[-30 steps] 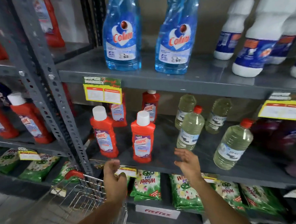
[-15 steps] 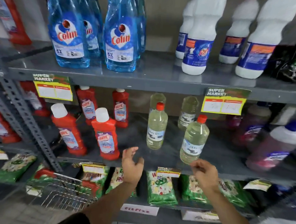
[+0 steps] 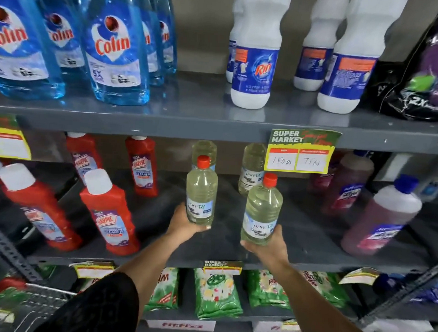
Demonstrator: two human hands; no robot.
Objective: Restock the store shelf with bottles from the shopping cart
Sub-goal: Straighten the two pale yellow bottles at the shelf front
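Two clear bottles of pale yellow liquid with red caps stand on the grey middle shelf (image 3: 229, 245). My left hand (image 3: 184, 223) is closed around the base of the left bottle (image 3: 201, 190). My right hand (image 3: 269, 244) grips the base of the right bottle (image 3: 262, 208). Both bottles are upright. Two more of the same bottles (image 3: 252, 167) stand behind them. The wire shopping cart (image 3: 28, 305) shows at the bottom left, with a red bottle partly visible in it.
Red cleaner bottles (image 3: 109, 211) stand left on the same shelf, purple bottles (image 3: 382, 220) right. Blue Colin bottles (image 3: 115, 48) and white Rin bottles (image 3: 254, 58) fill the shelf above. Green detergent packets (image 3: 216, 292) lie below. A price tag (image 3: 300, 152) hangs from the upper shelf edge.
Both hands were empty and below the shelf edge; now each is closed on a yellow bottle on the middle shelf. The view has shifted right and closer.
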